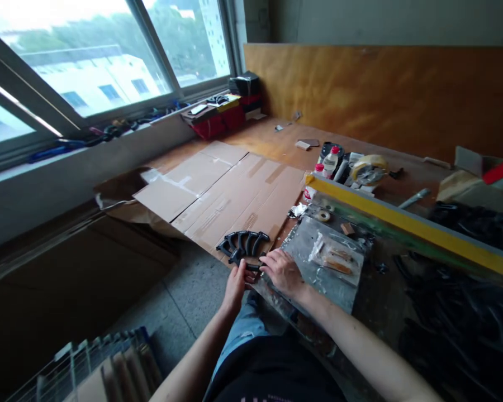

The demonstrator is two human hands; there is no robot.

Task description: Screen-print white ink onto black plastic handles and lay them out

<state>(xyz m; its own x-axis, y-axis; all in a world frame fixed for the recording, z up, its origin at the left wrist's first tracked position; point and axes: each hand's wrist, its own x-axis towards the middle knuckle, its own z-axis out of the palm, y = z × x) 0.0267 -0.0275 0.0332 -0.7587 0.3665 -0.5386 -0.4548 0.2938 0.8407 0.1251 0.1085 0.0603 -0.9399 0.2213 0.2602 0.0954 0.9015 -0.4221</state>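
Observation:
My left hand [236,286] and my right hand [281,271] meet at the near edge of the workbench. Both are closed on a small curved black plastic part [251,267] held between them. Just beyond it, a row of several similar black curved parts [243,244] lies on the flattened cardboard [230,190]. My right wrist rests on a grey plastic sheet [305,245] that carries a clear bag of small brownish pieces [334,258].
A long yellow-edged bar [406,222] crosses the bench. Behind it stand a glue bottle [330,162] and a tape roll [369,168]. A heap of black parts [456,312] fills the right side. Red boxes [218,120] sit under the window. A wire rack [92,368] is at the lower left.

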